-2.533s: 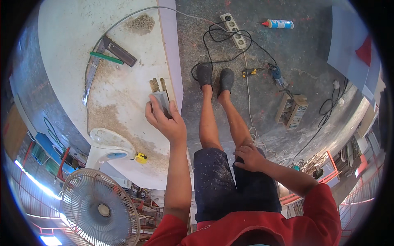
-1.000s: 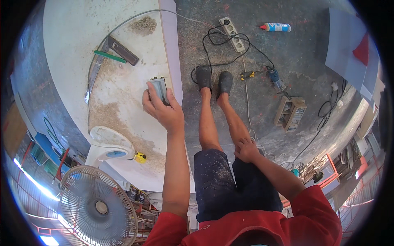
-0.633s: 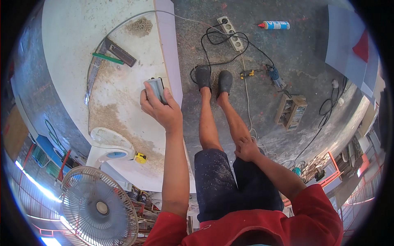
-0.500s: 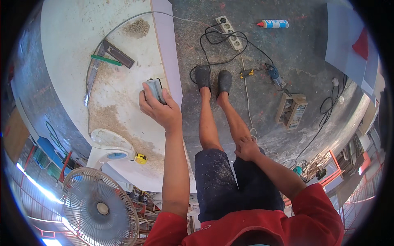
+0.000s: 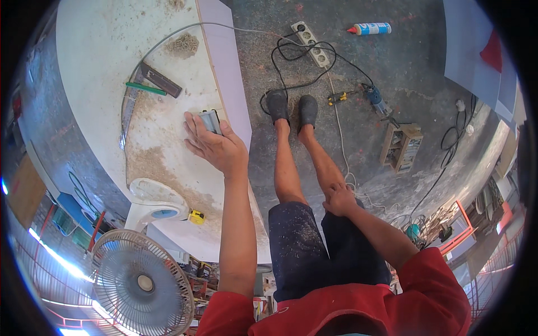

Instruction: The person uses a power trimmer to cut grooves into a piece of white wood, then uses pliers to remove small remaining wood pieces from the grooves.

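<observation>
My left hand (image 5: pixel 216 143) grips a small grey box-shaped block (image 5: pixel 210 121) close to the long edge of a white board (image 5: pixel 84 61). The thumb is on one side of the block and the fingers on the other, though the palm hides part of it. Farther left on the board lie a try square with a dark handle (image 5: pixel 161 80) and a green pen (image 5: pixel 145 88) across its blade. My right hand (image 5: pixel 339 200) rests on my right knee, fingers laid over it with nothing in them.
Sawdust (image 5: pixel 147 168) covers parts of the board. Near its close end are a yellow tape measure (image 5: pixel 196 217) and a white fan (image 5: pixel 143 283). Across the floor lie a power strip (image 5: pixel 310 43), glue bottle (image 5: pixel 370 28), blue power tool (image 5: pixel 376 101), yellow-handled tool (image 5: pixel 337 98) and small wooden box (image 5: pixel 401 148).
My left hand has shifted slightly left and turned, with its fingers spread a little more around the grey block. My right hand stays on the knee.
</observation>
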A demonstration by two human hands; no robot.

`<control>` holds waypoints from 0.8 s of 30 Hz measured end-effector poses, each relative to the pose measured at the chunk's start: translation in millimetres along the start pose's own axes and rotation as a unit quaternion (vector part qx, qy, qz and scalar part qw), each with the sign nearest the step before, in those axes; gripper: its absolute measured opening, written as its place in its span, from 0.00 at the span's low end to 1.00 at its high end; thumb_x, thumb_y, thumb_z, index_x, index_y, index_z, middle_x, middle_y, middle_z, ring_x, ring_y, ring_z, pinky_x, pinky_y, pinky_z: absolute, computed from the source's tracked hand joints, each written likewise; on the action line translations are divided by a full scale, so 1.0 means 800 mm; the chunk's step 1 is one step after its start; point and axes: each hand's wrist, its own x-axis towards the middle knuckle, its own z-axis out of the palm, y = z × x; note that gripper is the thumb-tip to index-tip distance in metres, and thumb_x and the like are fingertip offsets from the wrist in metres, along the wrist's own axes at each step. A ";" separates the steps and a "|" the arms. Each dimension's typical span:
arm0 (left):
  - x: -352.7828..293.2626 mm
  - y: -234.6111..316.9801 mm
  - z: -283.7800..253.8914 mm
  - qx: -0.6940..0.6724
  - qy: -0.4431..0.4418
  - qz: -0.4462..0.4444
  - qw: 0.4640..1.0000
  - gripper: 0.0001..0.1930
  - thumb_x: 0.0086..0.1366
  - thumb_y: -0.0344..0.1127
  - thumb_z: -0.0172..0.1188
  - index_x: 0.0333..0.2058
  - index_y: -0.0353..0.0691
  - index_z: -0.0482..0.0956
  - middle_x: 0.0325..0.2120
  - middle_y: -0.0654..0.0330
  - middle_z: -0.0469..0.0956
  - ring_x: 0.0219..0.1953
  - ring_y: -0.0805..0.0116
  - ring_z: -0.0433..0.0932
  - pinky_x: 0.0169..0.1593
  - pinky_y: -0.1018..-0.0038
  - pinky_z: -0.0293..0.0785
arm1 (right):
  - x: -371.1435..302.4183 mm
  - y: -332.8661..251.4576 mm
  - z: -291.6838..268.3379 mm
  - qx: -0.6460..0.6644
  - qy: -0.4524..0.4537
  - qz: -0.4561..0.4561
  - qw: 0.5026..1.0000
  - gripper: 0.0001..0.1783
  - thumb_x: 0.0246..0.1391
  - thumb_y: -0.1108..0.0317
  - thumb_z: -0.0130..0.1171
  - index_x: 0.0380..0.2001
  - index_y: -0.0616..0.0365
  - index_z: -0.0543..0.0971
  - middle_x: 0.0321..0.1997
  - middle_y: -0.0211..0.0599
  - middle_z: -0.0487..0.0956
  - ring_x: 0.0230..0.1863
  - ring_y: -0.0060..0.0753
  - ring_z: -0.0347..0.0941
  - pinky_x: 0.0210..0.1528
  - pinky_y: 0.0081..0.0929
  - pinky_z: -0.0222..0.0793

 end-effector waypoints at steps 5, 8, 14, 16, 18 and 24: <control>0.000 0.003 0.000 -0.004 -0.007 -0.005 1.000 0.29 0.78 0.45 0.47 0.70 0.39 0.53 0.75 0.48 0.53 0.76 0.41 0.51 0.73 0.35 0.40 | -0.003 -0.002 -0.002 0.019 0.008 0.003 1.000 0.32 0.54 0.44 0.63 0.55 0.52 0.81 0.66 0.46 0.72 0.70 0.54 0.64 0.70 0.55 0.60; -0.001 -0.001 0.001 -0.001 -0.010 -0.003 1.000 0.30 0.77 0.46 0.48 0.70 0.39 0.53 0.75 0.47 0.53 0.76 0.41 0.51 0.73 0.35 0.41 | 0.001 -0.001 0.001 0.019 0.013 0.006 1.000 0.31 0.54 0.45 0.62 0.55 0.52 0.81 0.64 0.48 0.73 0.69 0.54 0.65 0.70 0.56 0.59; 0.005 0.006 -0.003 0.032 -0.026 0.002 0.999 0.43 0.72 0.54 0.56 0.74 0.38 0.46 0.75 0.45 0.51 0.77 0.42 0.49 0.74 0.36 0.43 | 0.005 -0.006 0.008 0.018 0.018 0.016 1.000 0.29 0.55 0.46 0.61 0.55 0.50 0.82 0.62 0.48 0.74 0.69 0.52 0.65 0.70 0.56 0.59; 0.009 0.012 -0.007 0.067 -0.049 -0.021 0.996 0.52 0.67 0.56 0.63 0.76 0.37 0.42 0.75 0.45 0.50 0.77 0.44 0.48 0.74 0.38 0.45 | 0.008 -0.008 0.014 0.020 0.032 0.016 0.999 0.27 0.54 0.46 0.62 0.51 0.51 0.84 0.62 0.47 0.75 0.68 0.52 0.66 0.69 0.55 0.60; 0.009 0.013 -0.009 0.073 -0.056 -0.024 0.995 0.54 0.64 0.54 0.66 0.76 0.37 0.42 0.75 0.45 0.50 0.77 0.45 0.48 0.74 0.39 0.45 | 0.009 -0.012 0.016 0.017 0.032 0.009 0.999 0.28 0.55 0.45 0.60 0.54 0.49 0.83 0.61 0.47 0.76 0.68 0.51 0.67 0.69 0.55 0.60; 0.009 0.014 -0.010 0.085 -0.064 -0.029 0.994 0.56 0.57 0.42 0.69 0.76 0.35 0.42 0.76 0.45 0.49 0.78 0.46 0.48 0.75 0.41 0.43 | 0.010 -0.023 0.012 -0.001 0.024 0.019 1.000 0.31 0.57 0.43 0.59 0.59 0.46 0.81 0.62 0.46 0.75 0.68 0.50 0.67 0.70 0.54 0.59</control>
